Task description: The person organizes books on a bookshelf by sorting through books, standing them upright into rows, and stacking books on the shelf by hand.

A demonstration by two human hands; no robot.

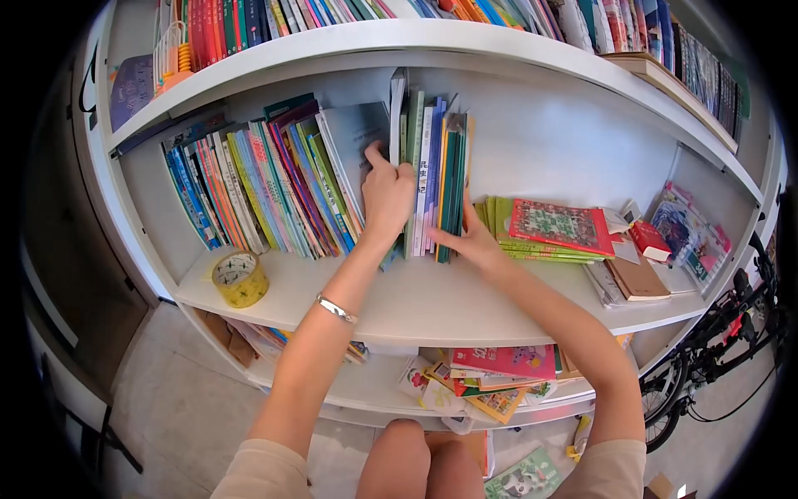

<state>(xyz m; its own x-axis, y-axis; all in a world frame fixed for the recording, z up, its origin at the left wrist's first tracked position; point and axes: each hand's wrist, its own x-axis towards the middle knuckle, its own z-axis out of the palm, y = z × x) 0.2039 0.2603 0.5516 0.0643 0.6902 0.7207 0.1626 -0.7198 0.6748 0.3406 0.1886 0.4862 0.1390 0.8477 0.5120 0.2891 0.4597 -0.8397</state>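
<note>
Upright books (423, 187) stand in a tight group on the middle shelf between my two hands. My left hand (389, 200), fingers curled, is closed on a book at the group's left side, against a grey-blue book (345, 133) that leans there. Which book lies inside its fingers is partly hidden. My right hand (474, 241) holds the group's right side, thumb at the lower spines and fingers along the outer cover. Dark green books (450, 195) are nearest to it. A silver bracelet (336, 308) circles my left wrist.
A row of books (249, 183) leans at the left, with a yellow tape roll (241, 279) in front. Stacked books (557, 229) lie at the right, near a small red book (650, 239). More books (507, 363) fill the lower shelf. A bicycle (731, 333) stands at the right.
</note>
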